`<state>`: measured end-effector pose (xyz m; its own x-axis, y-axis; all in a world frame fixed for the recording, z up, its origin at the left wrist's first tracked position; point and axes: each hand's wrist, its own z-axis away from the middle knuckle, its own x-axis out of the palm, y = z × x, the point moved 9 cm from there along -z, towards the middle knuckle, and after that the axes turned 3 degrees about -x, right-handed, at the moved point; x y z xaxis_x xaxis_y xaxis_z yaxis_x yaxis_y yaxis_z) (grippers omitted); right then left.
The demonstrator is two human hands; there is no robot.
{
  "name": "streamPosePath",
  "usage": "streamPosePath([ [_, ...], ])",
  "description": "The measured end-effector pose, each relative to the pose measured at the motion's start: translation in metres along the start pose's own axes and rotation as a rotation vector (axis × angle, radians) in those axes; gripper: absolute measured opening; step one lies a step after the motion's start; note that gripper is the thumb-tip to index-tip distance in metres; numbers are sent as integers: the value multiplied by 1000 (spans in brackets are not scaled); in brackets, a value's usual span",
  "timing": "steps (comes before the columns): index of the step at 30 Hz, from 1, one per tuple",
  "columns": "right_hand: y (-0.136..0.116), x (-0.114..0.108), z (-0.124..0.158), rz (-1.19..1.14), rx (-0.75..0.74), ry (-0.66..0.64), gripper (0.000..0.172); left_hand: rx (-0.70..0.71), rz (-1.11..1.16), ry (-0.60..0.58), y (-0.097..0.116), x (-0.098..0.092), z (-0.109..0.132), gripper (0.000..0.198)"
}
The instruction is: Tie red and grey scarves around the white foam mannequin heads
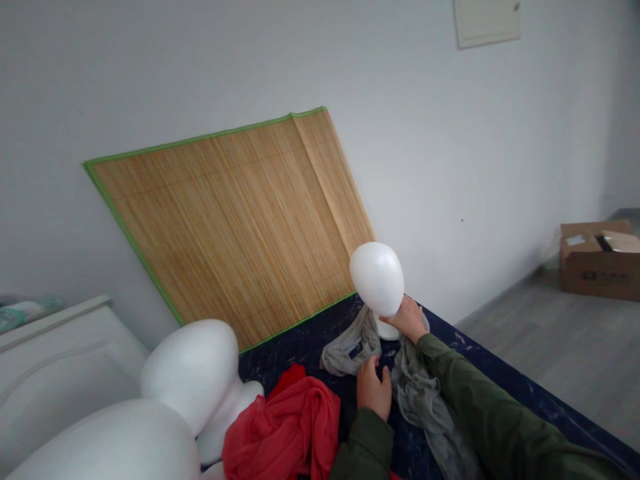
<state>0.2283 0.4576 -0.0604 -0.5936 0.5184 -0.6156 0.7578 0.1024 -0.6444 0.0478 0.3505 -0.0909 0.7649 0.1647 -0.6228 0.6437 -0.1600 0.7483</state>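
As the smooth white egg-shaped dummy head (193,367) at left overlaps a nearer white rounded dummy (105,443) in view, spacing is hard to judge; an elbow swing could topple either. Next right: crumpled red soft cloth (285,427) beside the left sleeve (367,443), a snag risk. Left hand (374,390): fingers half curled, gripping nothing I can see; contact with the thin grey crumpled scarf (353,343) unclear. Farther off, a second white egg-shaped head (377,277) stands on the dark blue patterned cover (297,347), scarf on both sides; any join behind is hidden. Right hand (411,319) grasps its neck from the right. Slick surface: grip could slip. Tugging the scarf unevenly could tip it.
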Motion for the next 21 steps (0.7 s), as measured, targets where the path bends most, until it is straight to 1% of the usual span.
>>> streamPosePath([
  [2,-4,-4,0,-39,-49,16,76,7,-27,76,-5,-8,-2,40],
  [4,-11,-8,2,-107,-106,6,69,4,-25,129,-8,-12,-4,43],
  [7,-23,-13,9,-241,-141,-57,62,-23,21,214,-11,-21,-7,47],
  [9,-34,-13,17,-339,-152,-141,58,-48,68,293,-12,-35,-7,50],
  [11,-51,-15,30,-412,-184,-241,54,-62,122,366,-10,-56,-4,54],
  [13,-72,-16,51,-470,-229,-345,53,-49,167,400,-5,-79,5,56],
  [14,-83,-16,63,-500,-250,-394,53,-30,182,387,0,-90,12,58],
  [16,-106,-16,90,-559,-296,-471,58,23,191,295,12,-108,27,62],
  [18,-129,-17,118,-594,-336,-495,62,55,174,186,23,-123,48,69],
  [19,-140,-18,131,-606,-355,-498,62,52,159,156,25,-132,58,74],
  [21,-165,-23,157,-633,-409,-507,61,5,129,168,25,-154,80,81],
])
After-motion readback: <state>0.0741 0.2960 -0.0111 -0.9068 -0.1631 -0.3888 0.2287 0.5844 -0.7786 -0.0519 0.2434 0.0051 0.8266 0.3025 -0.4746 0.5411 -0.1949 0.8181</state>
